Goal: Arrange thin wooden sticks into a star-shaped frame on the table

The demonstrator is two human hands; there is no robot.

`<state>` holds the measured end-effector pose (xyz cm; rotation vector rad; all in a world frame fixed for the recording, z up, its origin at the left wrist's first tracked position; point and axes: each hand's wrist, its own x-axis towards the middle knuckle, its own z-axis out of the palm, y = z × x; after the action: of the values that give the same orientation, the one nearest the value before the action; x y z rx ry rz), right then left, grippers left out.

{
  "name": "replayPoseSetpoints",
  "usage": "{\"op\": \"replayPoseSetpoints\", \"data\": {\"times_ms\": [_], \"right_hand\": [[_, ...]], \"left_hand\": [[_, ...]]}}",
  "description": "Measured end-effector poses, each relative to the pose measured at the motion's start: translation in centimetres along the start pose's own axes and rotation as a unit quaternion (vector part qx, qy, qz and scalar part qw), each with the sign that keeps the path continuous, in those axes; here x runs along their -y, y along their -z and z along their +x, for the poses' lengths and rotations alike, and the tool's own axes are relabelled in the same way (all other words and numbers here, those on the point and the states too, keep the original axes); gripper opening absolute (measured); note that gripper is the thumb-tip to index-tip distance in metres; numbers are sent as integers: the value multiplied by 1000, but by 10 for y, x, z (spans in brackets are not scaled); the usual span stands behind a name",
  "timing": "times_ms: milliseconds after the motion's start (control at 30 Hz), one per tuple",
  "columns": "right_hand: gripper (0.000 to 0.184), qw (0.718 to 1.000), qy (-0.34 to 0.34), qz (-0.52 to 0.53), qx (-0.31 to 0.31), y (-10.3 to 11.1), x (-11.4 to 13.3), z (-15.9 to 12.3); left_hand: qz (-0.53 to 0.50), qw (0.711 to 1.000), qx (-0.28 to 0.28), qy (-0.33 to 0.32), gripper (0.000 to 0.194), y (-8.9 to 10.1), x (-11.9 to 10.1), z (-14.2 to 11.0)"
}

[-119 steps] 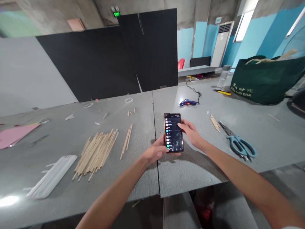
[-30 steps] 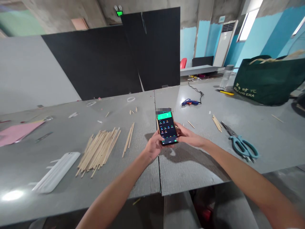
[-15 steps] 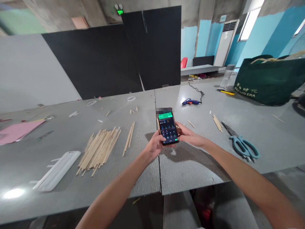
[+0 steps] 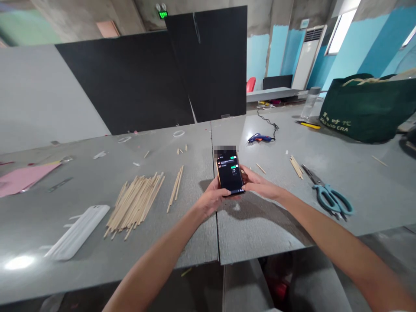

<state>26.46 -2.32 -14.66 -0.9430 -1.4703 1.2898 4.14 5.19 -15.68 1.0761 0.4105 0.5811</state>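
A smartphone with a dark screen is held upright-tilted above the middle of the table, over the seam between two table panels. My left hand grips its lower left side, the thumb lying across the bottom of the screen. On the other side, my right hand closes round the lower right edge, its thumb at the bottom corner. Fingers behind the phone are mostly hidden. Left of my hands lie a few thin wooden sticks and a larger pile of sticks.
Scissors with blue handles and a few short sticks lie to the right. Farther back are a blue glue gun, a yellow cutter, a bottle and a green bag. A white case-like object and pink paper are left.
The phone's screen has gone from a page of icons with a green banner to a dark chat-like page. My left thumb has shifted slightly right across the screen's bottom.
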Motion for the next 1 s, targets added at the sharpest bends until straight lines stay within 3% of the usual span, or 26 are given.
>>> {"op": "replayPoseSetpoints", "data": {"times_ms": [667, 1000], "right_hand": [[91, 999, -2, -28, -30, -3, -12, 4], [82, 999, 0, -31, -34, -1, -16, 4]], "left_hand": [[-8, 1000, -2, 4, 62, -2, -1, -2], [-1, 1000, -7, 13, 64, -5, -1, -3]]}}
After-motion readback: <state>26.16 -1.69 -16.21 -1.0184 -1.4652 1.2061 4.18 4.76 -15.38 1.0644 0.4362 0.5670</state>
